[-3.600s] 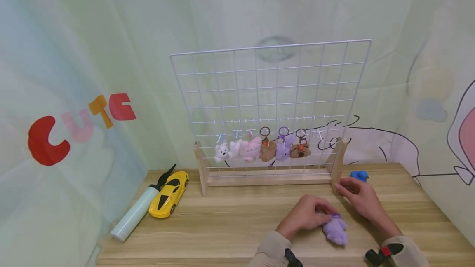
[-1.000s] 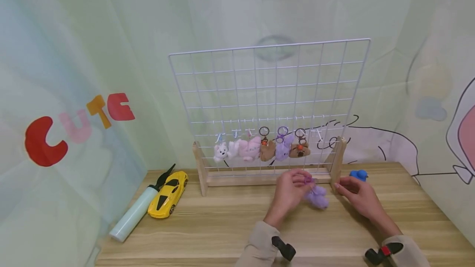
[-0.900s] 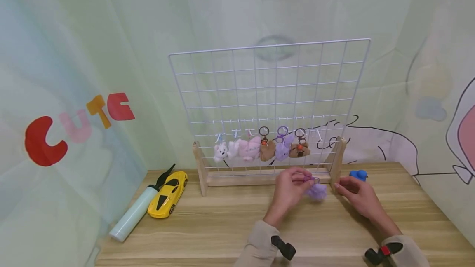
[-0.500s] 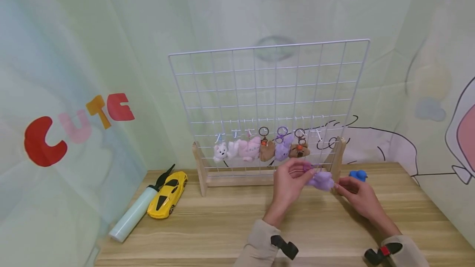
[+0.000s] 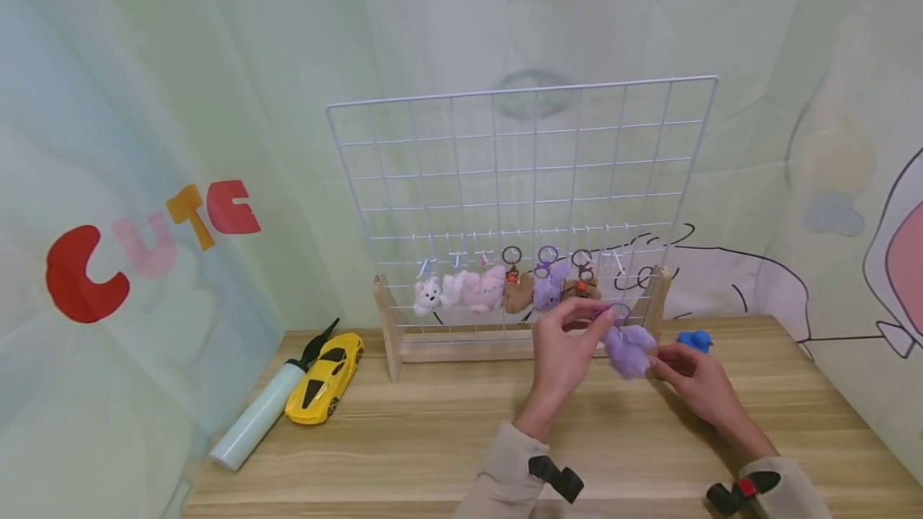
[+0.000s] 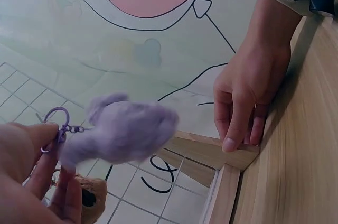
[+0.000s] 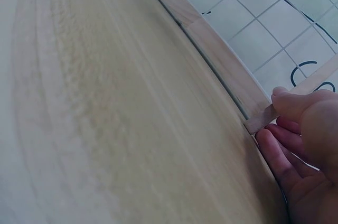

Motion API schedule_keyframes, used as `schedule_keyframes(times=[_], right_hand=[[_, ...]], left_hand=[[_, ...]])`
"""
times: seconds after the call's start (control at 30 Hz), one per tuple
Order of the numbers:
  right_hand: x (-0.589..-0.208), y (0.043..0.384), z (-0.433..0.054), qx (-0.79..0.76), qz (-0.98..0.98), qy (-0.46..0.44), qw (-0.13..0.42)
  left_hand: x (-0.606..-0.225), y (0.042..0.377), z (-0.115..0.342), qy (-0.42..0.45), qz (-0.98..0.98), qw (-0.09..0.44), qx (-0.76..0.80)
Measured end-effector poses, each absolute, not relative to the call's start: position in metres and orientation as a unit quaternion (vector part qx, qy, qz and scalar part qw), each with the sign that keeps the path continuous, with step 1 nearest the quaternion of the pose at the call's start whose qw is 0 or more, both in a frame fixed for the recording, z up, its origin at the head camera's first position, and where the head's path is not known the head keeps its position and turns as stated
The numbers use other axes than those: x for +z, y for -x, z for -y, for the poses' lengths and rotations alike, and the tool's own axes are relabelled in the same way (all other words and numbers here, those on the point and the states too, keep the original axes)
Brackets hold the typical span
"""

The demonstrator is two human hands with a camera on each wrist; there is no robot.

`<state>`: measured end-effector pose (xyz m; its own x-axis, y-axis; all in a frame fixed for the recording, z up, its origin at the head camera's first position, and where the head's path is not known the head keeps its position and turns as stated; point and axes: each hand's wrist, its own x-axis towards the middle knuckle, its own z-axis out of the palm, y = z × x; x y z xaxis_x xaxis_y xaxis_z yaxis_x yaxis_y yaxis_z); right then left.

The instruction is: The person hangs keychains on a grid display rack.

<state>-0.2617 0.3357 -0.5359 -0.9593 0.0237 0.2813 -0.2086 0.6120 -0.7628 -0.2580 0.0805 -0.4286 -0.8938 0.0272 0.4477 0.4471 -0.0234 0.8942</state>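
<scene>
My left hand (image 5: 562, 347) pinches the purple ring (image 6: 57, 114) of a fluffy purple plush keychain (image 5: 629, 351). In the left wrist view the plush dangles from a short chain beyond the fingertips. It is raised before the right end of a white wire grid rack (image 5: 534, 89). Low at that end, my right hand (image 5: 698, 379) holds the rack's wooden foot (image 7: 259, 119) between thumb and fingers. Along the grid hang white bear (image 5: 429, 293), pink (image 5: 486, 288), brown (image 5: 517, 295) and purple (image 5: 548, 288) plush keychains. A bare white hook (image 5: 618, 263) sits right of them.
A yellow toy car (image 5: 326, 379) and a pale blue cylinder with a black tip (image 5: 258, 423) lie on the table's left. Behind my right hand is a small blue toy (image 5: 695, 340). A printed curtain (image 5: 433, 30) backs the wooden table (image 5: 404, 455).
My left hand has lifted the purple plush keychain off the table, carrying it up and toward the rack, where the plush has swung about. My right hand has stayed at the wooden foot.
</scene>
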Motion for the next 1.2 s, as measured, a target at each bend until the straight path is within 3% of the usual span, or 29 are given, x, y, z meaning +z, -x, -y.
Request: schedule_keyframes(times=[1.2], right_hand=[[-0.535,0.262,-0.336,0.426,0.895,-0.039,0.128]], left_hand=[[-0.398,0.278,-0.120,0.084,0.599,0.205,-0.769]])
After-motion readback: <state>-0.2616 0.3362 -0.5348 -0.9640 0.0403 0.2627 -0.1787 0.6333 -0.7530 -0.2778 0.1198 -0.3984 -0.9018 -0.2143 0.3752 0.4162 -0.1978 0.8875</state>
